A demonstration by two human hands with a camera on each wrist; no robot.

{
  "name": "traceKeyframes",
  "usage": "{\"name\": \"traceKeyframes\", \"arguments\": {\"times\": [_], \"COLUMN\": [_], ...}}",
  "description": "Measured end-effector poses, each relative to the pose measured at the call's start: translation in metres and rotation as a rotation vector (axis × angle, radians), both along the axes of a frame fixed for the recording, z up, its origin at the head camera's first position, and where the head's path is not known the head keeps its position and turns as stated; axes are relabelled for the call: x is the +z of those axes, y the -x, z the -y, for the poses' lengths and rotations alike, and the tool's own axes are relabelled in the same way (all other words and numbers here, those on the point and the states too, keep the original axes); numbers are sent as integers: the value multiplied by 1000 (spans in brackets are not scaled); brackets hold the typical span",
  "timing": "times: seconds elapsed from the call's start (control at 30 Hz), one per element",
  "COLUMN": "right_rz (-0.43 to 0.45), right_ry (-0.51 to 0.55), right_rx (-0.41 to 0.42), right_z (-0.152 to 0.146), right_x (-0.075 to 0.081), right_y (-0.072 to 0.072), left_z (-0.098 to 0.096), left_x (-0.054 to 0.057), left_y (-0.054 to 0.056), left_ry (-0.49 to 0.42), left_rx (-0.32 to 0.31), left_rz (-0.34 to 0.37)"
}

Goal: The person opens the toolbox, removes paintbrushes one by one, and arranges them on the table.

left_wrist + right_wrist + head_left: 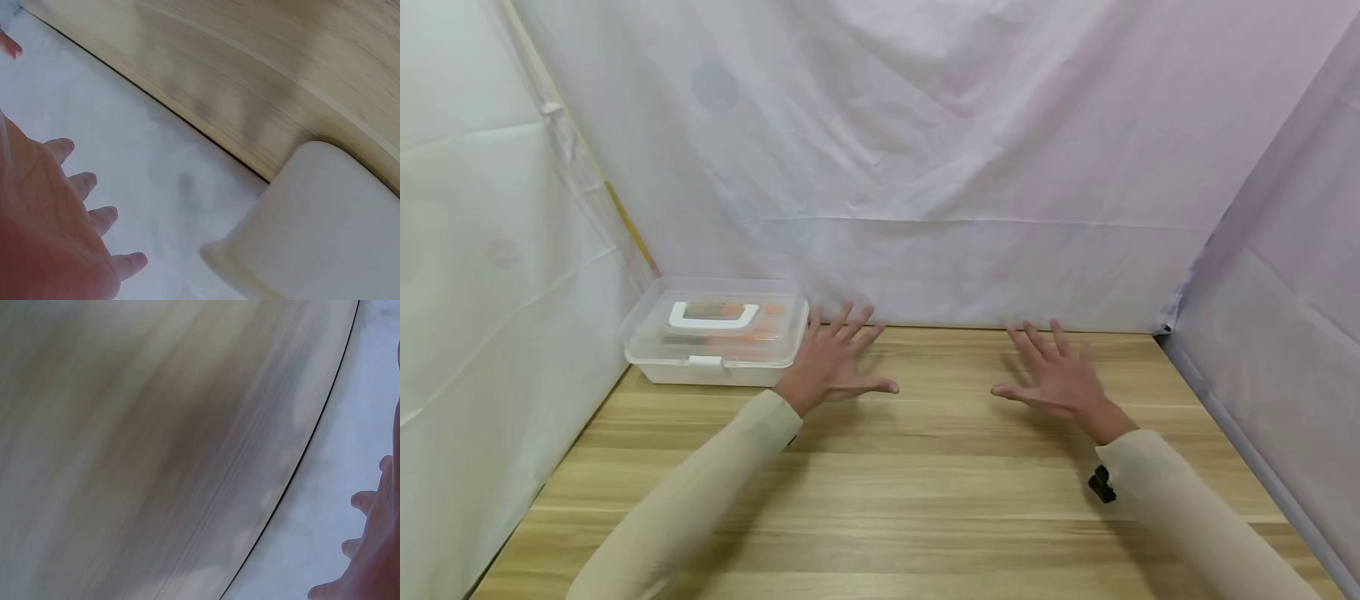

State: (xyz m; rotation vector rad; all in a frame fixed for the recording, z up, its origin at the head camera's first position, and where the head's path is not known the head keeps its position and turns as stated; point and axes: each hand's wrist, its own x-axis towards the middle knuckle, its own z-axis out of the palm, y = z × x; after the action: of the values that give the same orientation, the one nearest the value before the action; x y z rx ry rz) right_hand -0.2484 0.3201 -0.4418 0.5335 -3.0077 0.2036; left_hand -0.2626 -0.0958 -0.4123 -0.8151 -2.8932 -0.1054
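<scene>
My left hand (831, 360) is spread out over the far part of the table, fingers straight, holding nothing. Just left of it stands a white plastic box (715, 337) with a clear lid, a white handle on top and a latch in front. Orange items inside show blurred through the lid. In the left wrist view the box (319, 231) is at lower right, apart from the hand's fingers. My right hand (1060, 379), likewise spread and holding nothing, is over the table's far right part. Both palms seem to hover above the wood.
The wooden table (940, 500) ends at a white cloth backdrop (955, 167) behind the hands. Cloth walls stand at the left (467, 250) and right (1285, 275). A black strap piece (1102, 485) shows at the right sleeve's cuff.
</scene>
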Motion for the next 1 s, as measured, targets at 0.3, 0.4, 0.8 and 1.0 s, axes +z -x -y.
{"name": "traceKeyframes", "arguments": {"times": [0.3,0.4,0.8,1.0], "right_rz": [-44,-45,25,33], "right_ry": [13,31,215,274], "right_rx": [82,97,121,145], "right_z": [46,61,96,110], "right_x": [-4,-3,5,6], "right_y": [5,5,0,3], "left_z": [-6,-5,45,97], "left_x": [9,14,51,62], "left_y": [-20,-29,-64,-58], "left_ry": [-81,-98,-337,-528], "left_rx": [-11,6,63,184], "left_rz": [-62,-54,-201,-250]}}
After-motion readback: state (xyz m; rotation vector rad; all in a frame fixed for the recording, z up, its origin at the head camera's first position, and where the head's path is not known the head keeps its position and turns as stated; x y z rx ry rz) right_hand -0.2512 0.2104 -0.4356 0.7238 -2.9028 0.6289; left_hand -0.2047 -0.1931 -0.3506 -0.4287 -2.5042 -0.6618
